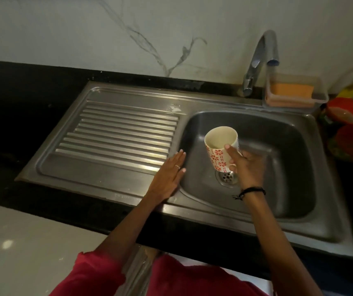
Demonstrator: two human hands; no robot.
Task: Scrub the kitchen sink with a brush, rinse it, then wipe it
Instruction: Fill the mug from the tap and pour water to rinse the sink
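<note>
- Red sleeves (98, 272) sit closest to the lens, both arms reaching forward over the desk (21, 129) edge.
- Right hand (248, 167) hovers over the sink (288, 189) basin, fingers (232, 153) wrapped round a flowered mug (221, 149), held upright right above the drain (226, 178).
- Left hand (168, 176) lies flat, fingers straight, on the drainboard (117, 133) just beside the basin's left rim, gripping nothing.
- Can't spot a brush; a sponge (292, 89) sits in a tray behind the basin, by the tap (258, 60).
- My guess: mug goes out first, and the right hand is nearer that tray.
</note>
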